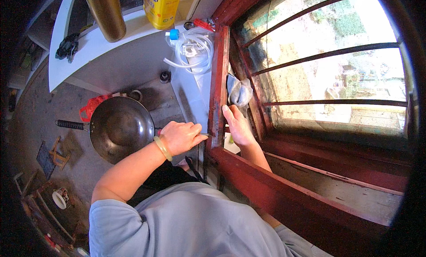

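Red-painted window frame fills the right side, a dark wok below on the floor. Right hand lies flat on the frame's upright; left hand is fisted around a thin metal tool, its tip at the upright's lower edge. Progress can't be judged.

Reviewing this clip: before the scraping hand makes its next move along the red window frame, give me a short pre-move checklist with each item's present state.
1. Left hand closed around the thin tool: ok.
2. Tool tip meets the red window frame: ok, at its left edge.
3. Right hand flat on the frame, bracing: ok.
4. Right fingers out of the tool's path: cannot tell; they lie close beside it.
5. Wok under the left forearm, apart from it: ok.
6. Kind and sharpness of the tool: cannot tell, too small.
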Demonstrator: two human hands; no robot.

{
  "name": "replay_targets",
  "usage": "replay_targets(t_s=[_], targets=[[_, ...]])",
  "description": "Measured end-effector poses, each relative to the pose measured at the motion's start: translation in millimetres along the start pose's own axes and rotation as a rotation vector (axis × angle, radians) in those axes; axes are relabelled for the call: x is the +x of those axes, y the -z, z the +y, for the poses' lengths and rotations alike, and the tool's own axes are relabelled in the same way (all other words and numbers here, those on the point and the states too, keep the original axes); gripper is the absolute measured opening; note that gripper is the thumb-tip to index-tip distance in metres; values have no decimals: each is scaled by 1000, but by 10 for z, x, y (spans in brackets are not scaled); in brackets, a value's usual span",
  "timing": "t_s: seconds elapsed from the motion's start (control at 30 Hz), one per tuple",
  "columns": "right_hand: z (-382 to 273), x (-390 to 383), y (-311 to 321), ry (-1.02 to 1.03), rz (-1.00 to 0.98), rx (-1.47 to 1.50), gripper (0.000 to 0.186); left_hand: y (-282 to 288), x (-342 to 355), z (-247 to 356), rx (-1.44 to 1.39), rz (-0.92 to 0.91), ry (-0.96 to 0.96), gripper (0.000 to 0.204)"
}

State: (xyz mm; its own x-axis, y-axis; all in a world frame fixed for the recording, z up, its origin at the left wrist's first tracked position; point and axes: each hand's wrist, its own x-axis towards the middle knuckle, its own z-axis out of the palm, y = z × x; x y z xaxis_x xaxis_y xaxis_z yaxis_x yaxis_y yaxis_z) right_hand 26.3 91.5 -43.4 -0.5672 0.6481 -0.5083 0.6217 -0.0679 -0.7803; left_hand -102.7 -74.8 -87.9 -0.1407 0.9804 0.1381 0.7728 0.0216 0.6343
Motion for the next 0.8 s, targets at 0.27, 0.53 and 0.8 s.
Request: replay_targets(t_s=[0.27,0.53,0.8], targets=[[-61,-37,-32,49,40,-70,44,53,263,-150,-16,39,22,31],[5,-3,-50,23,22,31,38,38,492,-319,29,109,62,36],[-35,-19,-54,36,16,-70,42,133,378,-243,-63,119,87,32]])
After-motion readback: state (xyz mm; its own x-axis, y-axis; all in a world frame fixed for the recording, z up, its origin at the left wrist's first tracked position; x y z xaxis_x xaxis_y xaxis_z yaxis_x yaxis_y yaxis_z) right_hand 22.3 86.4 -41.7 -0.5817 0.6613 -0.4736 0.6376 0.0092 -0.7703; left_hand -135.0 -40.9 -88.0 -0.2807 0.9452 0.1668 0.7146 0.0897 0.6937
